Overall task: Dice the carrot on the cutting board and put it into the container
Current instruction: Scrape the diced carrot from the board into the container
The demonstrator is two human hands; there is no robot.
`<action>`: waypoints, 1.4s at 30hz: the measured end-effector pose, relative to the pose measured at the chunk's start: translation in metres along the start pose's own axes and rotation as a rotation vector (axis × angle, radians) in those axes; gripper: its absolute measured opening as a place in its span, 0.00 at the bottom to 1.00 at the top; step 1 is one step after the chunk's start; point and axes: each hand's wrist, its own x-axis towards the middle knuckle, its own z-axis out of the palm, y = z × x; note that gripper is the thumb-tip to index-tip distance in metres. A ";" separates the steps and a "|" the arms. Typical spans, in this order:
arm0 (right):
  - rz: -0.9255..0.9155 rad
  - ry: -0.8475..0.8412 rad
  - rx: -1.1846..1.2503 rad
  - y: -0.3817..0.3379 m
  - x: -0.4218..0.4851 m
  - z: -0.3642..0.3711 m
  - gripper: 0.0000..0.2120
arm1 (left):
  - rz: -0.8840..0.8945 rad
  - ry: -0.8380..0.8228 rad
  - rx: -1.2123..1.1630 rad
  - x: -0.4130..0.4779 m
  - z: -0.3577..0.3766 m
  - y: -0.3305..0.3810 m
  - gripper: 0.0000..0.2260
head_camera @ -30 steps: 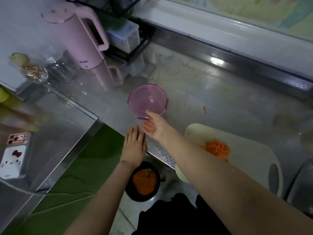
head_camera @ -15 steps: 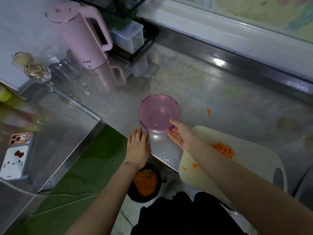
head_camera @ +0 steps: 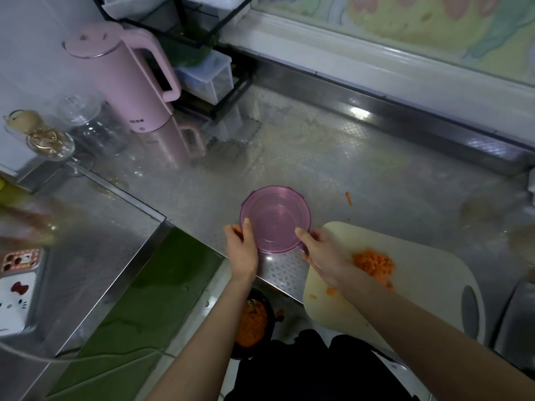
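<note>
We look down on a steel worktop (head_camera: 318, 157). Both hands hold a purple round container (head_camera: 275, 218) near the worktop's front edge. The left hand (head_camera: 241, 250) has its grip clamped on the container's left rim, with the thumb on top and the fingers curled round the side. The right hand (head_camera: 321, 253) has its grip clamped on the right rim in the same way, thumb over the edge. We cannot tell whether the container rests on the worktop or is lifted just off it. It looks empty.

Just right of the container lies a pale cutting board (head_camera: 428, 273), its near corner jutting past the worktop's edge. A small heap of diced carrot (head_camera: 373, 263) sits on the board beside the right wrist, with a few loose bits nearer us. One carrot sliver (head_camera: 348, 198) lies on the worktop beyond the board.

Below the edge, between the forearms, a black bowl (head_camera: 254, 322) holds orange scraps. A pink electric kettle (head_camera: 124, 79) stands at the far left.
</note>
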 end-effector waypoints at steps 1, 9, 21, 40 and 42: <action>-0.052 0.055 -0.090 0.003 -0.002 0.002 0.10 | 0.008 -0.003 -0.001 0.001 0.000 -0.001 0.11; -0.216 -0.051 -0.369 -0.023 0.006 -0.016 0.07 | 0.073 -0.087 0.038 0.008 -0.004 0.001 0.13; -0.255 0.143 -0.699 -0.071 0.043 0.004 0.22 | 0.113 -0.099 0.124 0.014 -0.013 -0.003 0.12; -0.438 0.179 -0.780 -0.061 0.031 0.002 0.23 | -0.040 -0.029 0.076 -0.028 -0.007 -0.018 0.12; -0.434 0.108 -0.916 -0.055 0.029 -0.003 0.25 | -0.076 -0.070 0.047 -0.037 -0.005 -0.024 0.12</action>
